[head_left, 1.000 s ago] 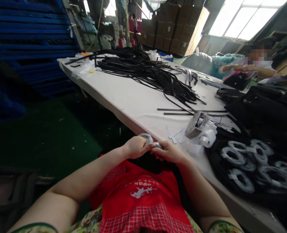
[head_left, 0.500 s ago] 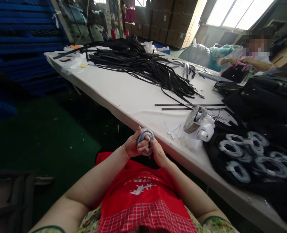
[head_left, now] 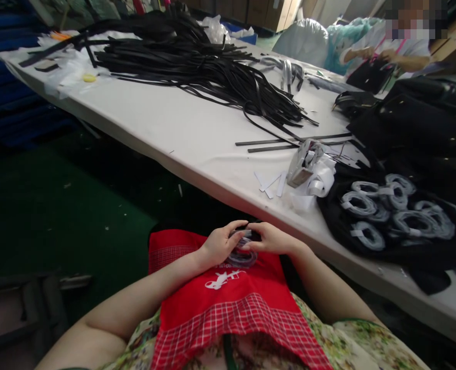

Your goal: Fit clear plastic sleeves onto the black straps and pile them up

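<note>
Just above my lap, over the red apron (head_left: 182,298), both hands grip a small coil of clear-grey cord or tubing (head_left: 243,257). My left hand (head_left: 222,241) is closed on its left side, thumb across the top. On the other side, my right hand (head_left: 272,239) pinches the coil near a small white strip (head_left: 247,233). The fingertips of both hands almost meet at the far edge. Similar coils with white bands (head_left: 368,236) lie on black material to the right.
The white table (head_left: 166,133) runs diagonally ahead, bearing a heap of black straps (head_left: 197,72). A tape dispenser (head_left: 303,162) with white tape and cut white strips (head_left: 268,184) sits near its edge. Across the table, a person (head_left: 390,54) handles a black item.
My hands and the coil have come down closer to my lap. My left fingers have left the coil's centre, and both hands now hold its sides. The view has tilted downward.
</note>
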Demonstrator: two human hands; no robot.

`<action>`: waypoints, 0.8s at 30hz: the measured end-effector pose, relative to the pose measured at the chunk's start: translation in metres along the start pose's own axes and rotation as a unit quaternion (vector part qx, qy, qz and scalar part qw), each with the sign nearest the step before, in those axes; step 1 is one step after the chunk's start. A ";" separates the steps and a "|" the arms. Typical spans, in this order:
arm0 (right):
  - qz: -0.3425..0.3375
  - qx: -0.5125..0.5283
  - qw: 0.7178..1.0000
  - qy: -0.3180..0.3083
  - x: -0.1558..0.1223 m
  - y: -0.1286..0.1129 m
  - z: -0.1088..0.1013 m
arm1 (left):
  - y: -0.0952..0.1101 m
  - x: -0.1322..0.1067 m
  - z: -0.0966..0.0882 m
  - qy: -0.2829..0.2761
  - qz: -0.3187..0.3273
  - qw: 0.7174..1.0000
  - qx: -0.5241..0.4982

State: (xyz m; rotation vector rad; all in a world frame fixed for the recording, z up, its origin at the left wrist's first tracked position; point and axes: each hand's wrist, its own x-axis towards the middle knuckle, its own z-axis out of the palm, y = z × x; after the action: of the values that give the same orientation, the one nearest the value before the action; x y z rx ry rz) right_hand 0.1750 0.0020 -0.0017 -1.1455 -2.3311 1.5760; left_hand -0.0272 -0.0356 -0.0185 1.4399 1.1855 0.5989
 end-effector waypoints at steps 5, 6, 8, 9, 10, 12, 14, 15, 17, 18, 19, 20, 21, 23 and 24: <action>0.052 0.110 0.993 0.006 -0.011 0.013 0.031 | -0.014 -0.016 -0.001 0.018 -0.050 0.994 -0.098; 0.051 0.128 0.990 -0.001 -0.011 0.012 0.034 | -0.014 -0.016 -0.004 0.005 -0.045 0.994 -0.099; 0.034 0.143 0.989 -0.021 -0.011 0.007 0.035 | -0.011 -0.014 -0.010 -0.031 -0.023 0.996 -0.085; 0.025 0.136 0.990 -0.031 -0.010 0.004 0.034 | -0.008 -0.012 -0.013 -0.051 -0.011 0.996 -0.072; 0.017 0.124 0.991 -0.044 -0.009 0.002 0.031 | -0.005 -0.011 -0.015 -0.069 -0.001 0.996 -0.058; 0.003 0.089 0.993 -0.079 -0.004 -0.001 0.020 | -0.002 -0.010 -0.018 -0.085 0.008 0.996 -0.030; 0.004 0.057 0.995 -0.084 0.005 0.004 0.002 | -0.002 -0.011 -0.017 -0.070 -0.001 0.997 -0.012; 0.016 0.033 0.998 -0.049 0.012 0.009 -0.010 | -0.003 -0.012 -0.016 -0.058 -0.008 0.998 -0.009; 0.077 -0.070 0.991 0.089 0.029 0.022 -0.037 | -0.006 -0.014 -0.014 -0.036 -0.022 0.999 -0.009; 0.124 -0.146 0.968 0.164 0.038 0.029 -0.050 | -0.007 -0.016 -0.013 -0.030 -0.025 0.999 -0.011; 0.169 -0.223 0.935 0.221 0.046 0.037 -0.063 | -0.008 -0.017 -0.012 -0.026 -0.026 0.999 -0.013; 0.206 -0.289 0.901 0.252 0.053 0.045 -0.074 | -0.008 -0.018 -0.012 -0.021 -0.025 0.999 -0.015; 0.231 -0.336 0.874 0.263 0.059 0.052 -0.083 | -0.007 -0.019 -0.012 -0.016 -0.025 0.999 -0.017; 0.242 -0.379 0.857 0.250 0.066 0.064 -0.095 | -0.006 -0.021 -0.014 -0.008 -0.028 0.999 -0.020; 0.234 -0.387 0.860 0.237 0.067 0.069 -0.099 | -0.006 -0.021 -0.014 -0.005 -0.031 0.999 -0.023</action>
State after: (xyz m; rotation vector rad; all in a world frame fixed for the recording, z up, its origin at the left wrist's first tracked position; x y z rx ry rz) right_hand 0.2095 0.1314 -0.0345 -2.0827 -2.4484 0.2310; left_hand -0.0492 -0.0493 -0.0151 1.3611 1.1975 0.5722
